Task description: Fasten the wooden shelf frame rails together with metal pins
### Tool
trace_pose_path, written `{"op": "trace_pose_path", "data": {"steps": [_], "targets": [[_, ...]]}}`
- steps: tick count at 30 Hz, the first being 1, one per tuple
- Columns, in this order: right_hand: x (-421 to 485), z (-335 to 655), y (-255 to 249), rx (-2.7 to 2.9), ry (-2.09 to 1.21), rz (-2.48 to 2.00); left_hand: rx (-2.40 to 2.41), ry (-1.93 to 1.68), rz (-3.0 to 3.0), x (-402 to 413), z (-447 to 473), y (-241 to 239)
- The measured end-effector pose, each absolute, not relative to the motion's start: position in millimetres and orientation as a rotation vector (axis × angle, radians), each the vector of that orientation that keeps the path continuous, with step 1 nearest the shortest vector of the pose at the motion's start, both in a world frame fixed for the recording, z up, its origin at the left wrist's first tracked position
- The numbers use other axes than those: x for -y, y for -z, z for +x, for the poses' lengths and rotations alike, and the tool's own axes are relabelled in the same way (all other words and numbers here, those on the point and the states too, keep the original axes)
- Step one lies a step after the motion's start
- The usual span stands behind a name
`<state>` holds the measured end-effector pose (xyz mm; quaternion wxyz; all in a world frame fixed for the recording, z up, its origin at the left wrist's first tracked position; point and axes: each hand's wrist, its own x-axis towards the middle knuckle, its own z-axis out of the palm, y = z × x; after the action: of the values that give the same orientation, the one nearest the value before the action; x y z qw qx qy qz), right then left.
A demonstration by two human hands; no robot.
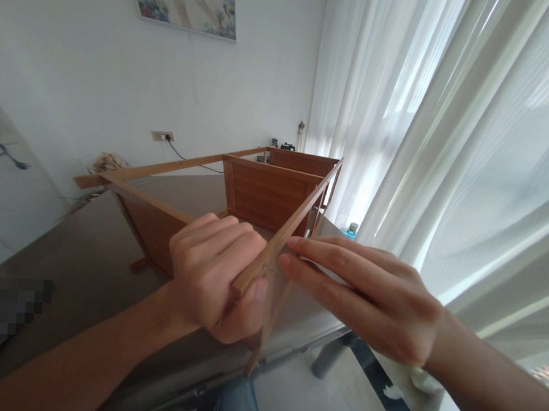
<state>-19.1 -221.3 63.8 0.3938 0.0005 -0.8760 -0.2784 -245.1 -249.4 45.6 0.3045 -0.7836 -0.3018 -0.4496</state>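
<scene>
A wooden frame of thin rails and brown slatted panels [261, 195] stands on a dark table [87, 263]. My left hand [215, 276] is closed round the near corner of the frame, thumb under the end of a long rail [296, 222]. My right hand [366, 293] lies beside it with fingers stretched out, the fingertips touching the same corner at the rail's end. Whether something small sits between those fingertips I cannot make out.
White curtains [443, 147] hang close on the right. A wall socket with a black cable [163, 136] and a picture [188, 5] are on the far wall. A bottle with a blue label [351, 229] stands behind the frame. The table's near edge [294, 347] runs just below my hands.
</scene>
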Motion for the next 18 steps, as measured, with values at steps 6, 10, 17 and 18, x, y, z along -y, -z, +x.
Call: {"op": "trace_pose_path", "data": {"steps": [6,10,17,18], "targets": [[223,-20,-71,2.237,0.725,0.040,0.784,1.203,-2.069,249,-245,-46],[228,-22,-81,2.314,0.724,0.008,0.781,1.192,-2.071,250,-245,-46],[231,-24,-95,2.352,0.762,0.067,0.780,1.201,-2.076,249,-246,-46],[231,-24,-96,2.358,0.764,0.067,0.781,1.202,-2.074,249,-246,-46]]}}
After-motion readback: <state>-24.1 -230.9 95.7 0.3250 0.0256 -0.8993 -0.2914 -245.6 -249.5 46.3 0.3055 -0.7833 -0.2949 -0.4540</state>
